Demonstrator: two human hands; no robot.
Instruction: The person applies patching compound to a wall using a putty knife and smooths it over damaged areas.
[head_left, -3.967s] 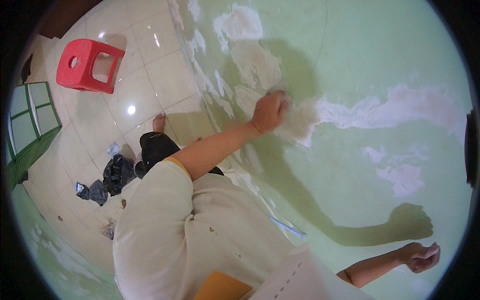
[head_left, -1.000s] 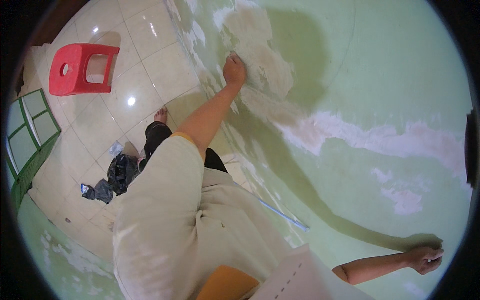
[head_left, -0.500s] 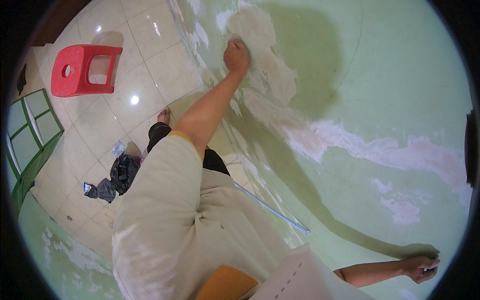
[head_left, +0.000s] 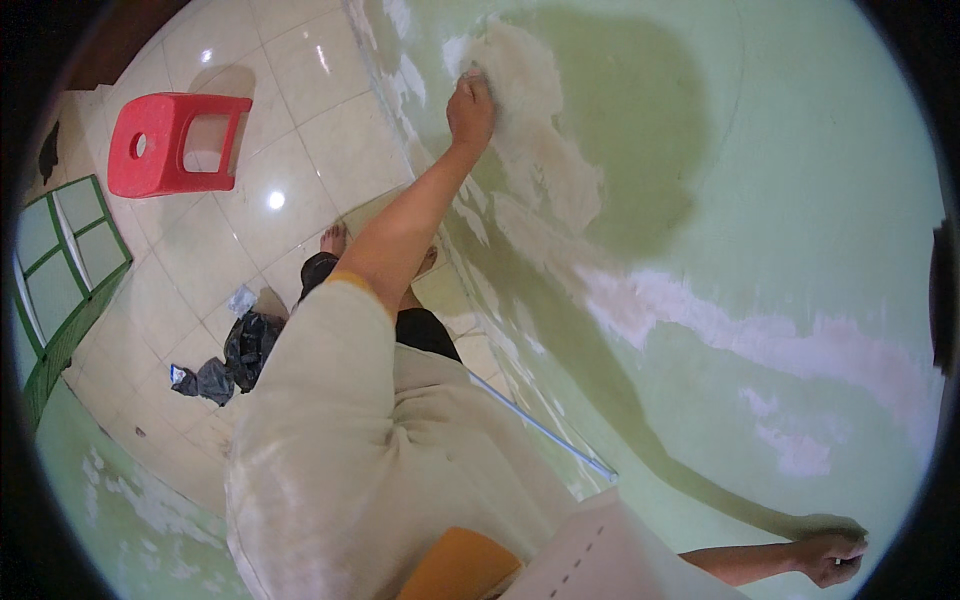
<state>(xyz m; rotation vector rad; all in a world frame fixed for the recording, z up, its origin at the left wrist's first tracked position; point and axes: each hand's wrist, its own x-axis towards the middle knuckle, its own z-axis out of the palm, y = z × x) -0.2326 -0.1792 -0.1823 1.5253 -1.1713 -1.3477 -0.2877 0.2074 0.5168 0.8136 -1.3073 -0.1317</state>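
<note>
Roughly: left hand (head_left: 470,108) is stretched far out, up at the far left of the green wall (head_left: 780,200), pressed against the pale scraped patch (head_left: 535,130). Fingers look curled together over something small against the plaster, maybe a pad or scraper; too small to tell what, and cannot tell whether it is really gripped. The patch lies right under and just right of those fingers, and its long axis runs from the far top down and to the right, carrying on as a whitish band (head_left: 760,340) across the wall toward the right rim. Left hand is on the patch; right hand (head_left: 825,555) is well apart, low at the near right, resting at the wall with fingers bent in a loose fist, maybe pinching a small thing, unclear. Surface: painted green wall, paint gone in blotches, bare pale plaster showing, dull and uneven. Room: glossy cream floor tiles (head_left: 300,130) to the left, red plastic stool (head_left: 175,140) far left, green-framed panel (head_left: 60,260) lying at the left edge, dark crumpled bags (head_left: 235,355) near a bare foot (head_left: 335,238), and a thin light-blue rod (head_left: 540,430) lying along the wall's foot.
</note>
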